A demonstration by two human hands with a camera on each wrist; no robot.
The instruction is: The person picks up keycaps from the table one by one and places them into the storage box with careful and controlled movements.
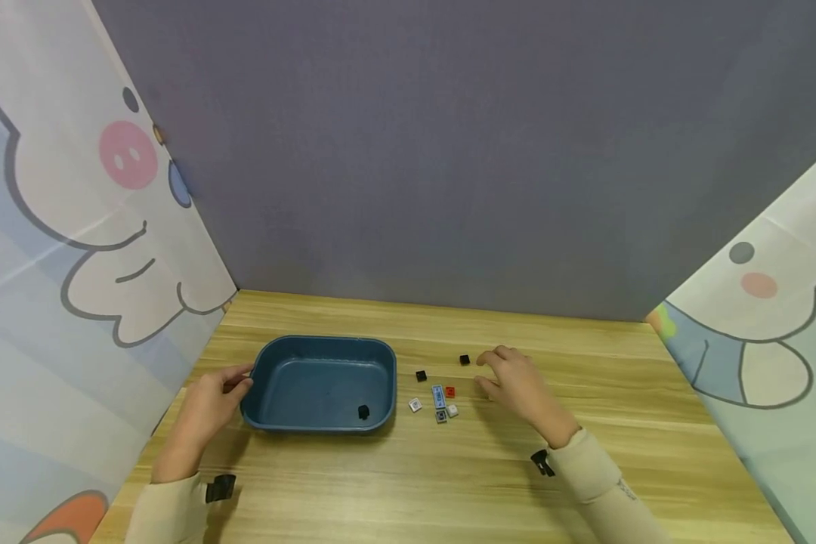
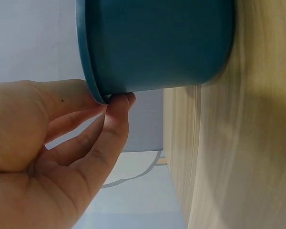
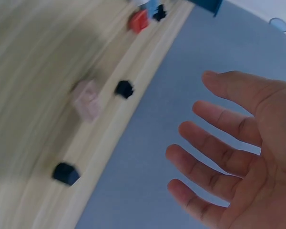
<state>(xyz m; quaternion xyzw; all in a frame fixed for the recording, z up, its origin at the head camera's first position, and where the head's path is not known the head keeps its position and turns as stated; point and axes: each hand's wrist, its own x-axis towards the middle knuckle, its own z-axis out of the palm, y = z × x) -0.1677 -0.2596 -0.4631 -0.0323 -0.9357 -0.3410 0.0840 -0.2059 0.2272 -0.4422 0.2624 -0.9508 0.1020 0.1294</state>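
Observation:
My left hand [image 1: 209, 408] pinches the left rim of a teal plastic bin [image 1: 316, 431], thumb on one side and fingertips under the lip, as the left wrist view shows. One black keycap [image 1: 363, 412] lies inside the bin. Over the table on the right hovers my right hand [image 1: 517, 381], fingers spread and loosely bent, holding nothing. A black keycap [image 1: 465, 360] lies just left of its fingertips. In the right wrist view a pink keycap [image 3: 87, 100] and another black keycap [image 3: 66, 173] lie on the wood; the hand covers that area in the head view.
Between bin and right hand lie a long blue keycap [image 1: 438, 397], a red keycap [image 1: 450, 392], white keycaps [image 1: 415, 405], a grey keycap [image 1: 441, 416] and a further black keycap [image 1: 421, 375]. A grey panel [image 1: 415, 166] stands behind the wooden table [image 1: 353, 491], with cartoon-printed sheets at both sides.

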